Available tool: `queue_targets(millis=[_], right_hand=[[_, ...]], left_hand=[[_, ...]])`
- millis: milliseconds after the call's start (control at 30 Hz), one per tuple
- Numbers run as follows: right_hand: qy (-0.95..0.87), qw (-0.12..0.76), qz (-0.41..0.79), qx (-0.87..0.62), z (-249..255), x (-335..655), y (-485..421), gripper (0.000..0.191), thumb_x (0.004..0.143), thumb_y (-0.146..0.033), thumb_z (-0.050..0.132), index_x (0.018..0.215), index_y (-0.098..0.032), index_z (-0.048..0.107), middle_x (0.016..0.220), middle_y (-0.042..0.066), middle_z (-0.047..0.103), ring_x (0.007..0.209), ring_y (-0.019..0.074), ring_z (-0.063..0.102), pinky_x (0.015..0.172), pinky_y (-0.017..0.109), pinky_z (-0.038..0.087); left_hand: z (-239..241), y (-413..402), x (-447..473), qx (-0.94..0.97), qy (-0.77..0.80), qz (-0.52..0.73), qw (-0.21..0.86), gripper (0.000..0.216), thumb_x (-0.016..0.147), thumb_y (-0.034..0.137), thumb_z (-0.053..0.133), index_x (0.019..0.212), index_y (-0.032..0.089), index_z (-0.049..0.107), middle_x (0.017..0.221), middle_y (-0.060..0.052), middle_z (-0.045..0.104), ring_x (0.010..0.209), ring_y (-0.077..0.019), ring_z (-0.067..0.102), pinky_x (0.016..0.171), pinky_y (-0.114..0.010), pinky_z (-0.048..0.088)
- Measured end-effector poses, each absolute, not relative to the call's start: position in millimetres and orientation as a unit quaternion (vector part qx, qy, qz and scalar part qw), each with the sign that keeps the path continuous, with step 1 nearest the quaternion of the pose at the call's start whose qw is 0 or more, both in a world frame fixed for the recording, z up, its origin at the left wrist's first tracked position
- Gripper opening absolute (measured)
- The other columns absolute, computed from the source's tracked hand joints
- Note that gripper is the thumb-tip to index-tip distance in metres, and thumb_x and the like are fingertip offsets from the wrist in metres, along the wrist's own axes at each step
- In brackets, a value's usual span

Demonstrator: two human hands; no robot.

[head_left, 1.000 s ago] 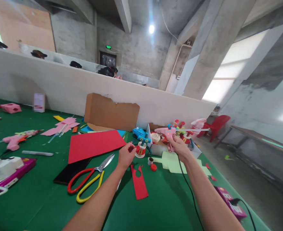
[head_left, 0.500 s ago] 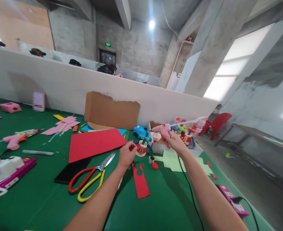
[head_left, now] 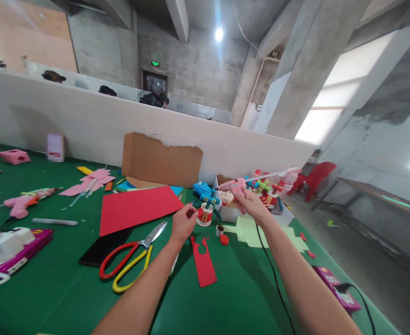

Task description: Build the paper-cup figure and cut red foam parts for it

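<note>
My right hand (head_left: 252, 204) is closed round the handle of a pink hot glue gun (head_left: 239, 184), its nozzle pointing left and a clear glue stick coming out of its back. In a pinch, my left hand (head_left: 184, 224) holds a small red paper piece (head_left: 200, 212). Just behind that piece stands a cup figure (head_left: 204, 217) with a red band and a blue head. Below the hands lie a red paper strip (head_left: 204, 267) with a round cut-out, a red cap (head_left: 224, 239) and a small tube (head_left: 219, 231).
Scissors (head_left: 135, 251) with red and yellow handles lie left of my left arm, near a red sheet (head_left: 138, 209). A white box (head_left: 231, 215) of figures stands behind my right hand. The glue gun's cord runs near a purple power strip (head_left: 337, 288). Another glue gun (head_left: 20, 203) lies far left.
The glue gun has tilted slightly in my right hand. My left hand stays in the same place with the red paper piece.
</note>
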State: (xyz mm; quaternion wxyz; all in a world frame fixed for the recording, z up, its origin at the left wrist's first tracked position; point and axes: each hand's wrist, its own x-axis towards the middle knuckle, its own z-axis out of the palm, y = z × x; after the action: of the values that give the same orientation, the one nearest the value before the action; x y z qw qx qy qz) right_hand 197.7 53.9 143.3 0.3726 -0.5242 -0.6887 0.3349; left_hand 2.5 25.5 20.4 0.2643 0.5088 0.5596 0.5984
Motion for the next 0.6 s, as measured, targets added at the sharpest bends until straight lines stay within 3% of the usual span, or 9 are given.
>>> queue_targets(millis=[600], right_hand=[[-0.692, 0.364, 0.316, -0.538, 141.6, 197.5, 56.9, 0.034, 0.083, -0.048, 0.056, 0.067, -0.022, 0.041, 0.042, -0.007, 0.046, 0.037, 0.0080, 0.041, 0.037, 0.019, 0.035]], left_hand=[[18.8, 26.6, 1.5, 0.508, 0.557, 0.602, 0.263, 0.014, 0.072, 0.032, 0.055, 0.064, 0.021, 0.055, 0.057, 0.005, 0.057, 0.054, -0.0106, 0.053, 0.055, -0.021, 0.042]])
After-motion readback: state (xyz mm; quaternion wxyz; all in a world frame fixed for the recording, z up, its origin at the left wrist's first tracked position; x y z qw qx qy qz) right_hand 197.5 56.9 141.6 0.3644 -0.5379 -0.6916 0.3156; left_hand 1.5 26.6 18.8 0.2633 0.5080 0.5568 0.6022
